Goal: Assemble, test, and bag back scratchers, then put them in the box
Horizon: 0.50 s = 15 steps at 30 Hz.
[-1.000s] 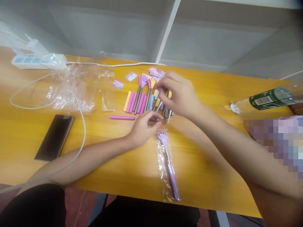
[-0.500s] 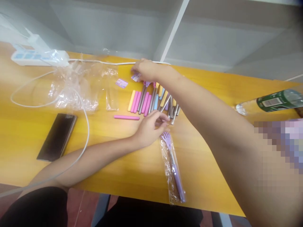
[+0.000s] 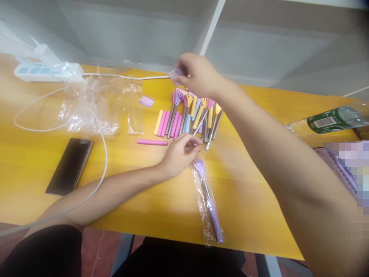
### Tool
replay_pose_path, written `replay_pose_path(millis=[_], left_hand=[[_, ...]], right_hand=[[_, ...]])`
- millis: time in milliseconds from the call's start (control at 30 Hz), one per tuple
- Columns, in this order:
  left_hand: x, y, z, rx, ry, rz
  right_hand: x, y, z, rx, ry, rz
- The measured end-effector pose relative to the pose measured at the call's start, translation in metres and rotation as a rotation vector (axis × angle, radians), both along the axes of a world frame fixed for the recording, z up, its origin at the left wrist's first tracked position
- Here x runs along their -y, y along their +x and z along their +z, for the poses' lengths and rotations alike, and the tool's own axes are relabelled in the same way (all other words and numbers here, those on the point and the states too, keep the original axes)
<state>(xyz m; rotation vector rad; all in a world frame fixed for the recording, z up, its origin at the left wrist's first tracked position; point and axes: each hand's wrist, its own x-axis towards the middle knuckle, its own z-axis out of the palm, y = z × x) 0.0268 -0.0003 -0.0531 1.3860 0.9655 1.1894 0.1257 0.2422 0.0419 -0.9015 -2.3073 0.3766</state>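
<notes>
Head view. Landmark: clear plastic sleeve (image 3: 201,211), lying on yellow wooden table (image 3: 248,215). Purple hand-shaped scratcher with metal rod and purple handle (image 3: 213,220) inside sleeve, claw end toward left hand (image 3: 178,156). Left hand at sleeve's far end, fingers half curled, thumb near them; cannot tell if gripping the film. Right hand (image 3: 200,75) well beyond sleeve, raised, thumb and fingers pinching small purple printed card (image 3: 174,73).

Beyond sleeve: group of pink, purple and yellow claw-headed metal rods (image 3: 188,100), mixed with yellow, pink and blue rounded sticks (image 3: 157,122). Left of sleeve, beyond left forearm: single pink rounded stick (image 3: 152,142), flat printed card (image 3: 146,101), heap of clear plastic bags (image 3: 92,115), white power strip (image 3: 47,73). Far left: black rectangular phone (image 3: 69,166). Right of sleeve, well apart: clear bottle with green label (image 3: 325,121), on its side.
</notes>
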Motion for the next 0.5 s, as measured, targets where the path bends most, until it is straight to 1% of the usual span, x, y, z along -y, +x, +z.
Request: replay_pose_path(millis=[67,100,167,233,300,367,433,500], left_hand=[[0.0,0.0,0.0,0.013,0.006,-0.004],[0.0,0.0,0.0,0.026,0.008,-0.007],[0.0,-0.001,0.001,0.065,0.001,-0.019],[0.001,-0.001,0.002,0.117,-0.03,-0.046],[0.002,-0.001,0.003,0.146,-0.071,-0.075],[0.002,-0.002,0.006,0.137,-0.098,-0.093],[0.003,-0.002,0.009,0.114,-0.103,-0.102],[0.003,-0.002,0.011,0.107,-0.102,-0.109]], right_hand=[[0.04,0.043,0.007,-0.207,-0.075,-0.084],[0.062,0.064,0.005,-0.321,-0.133,-0.102],[0.109,0.099,-0.009,-0.527,-0.303,-0.146],[0.153,0.123,-0.032,-0.712,-0.471,-0.219],[0.189,0.133,-0.057,-0.868,-0.591,-0.277],[0.215,0.134,-0.075,-0.94,-0.653,-0.282],[0.23,0.131,-0.084,-0.934,-0.621,-0.26],[0.237,0.127,-0.085,-0.909,-0.489,-0.255]])
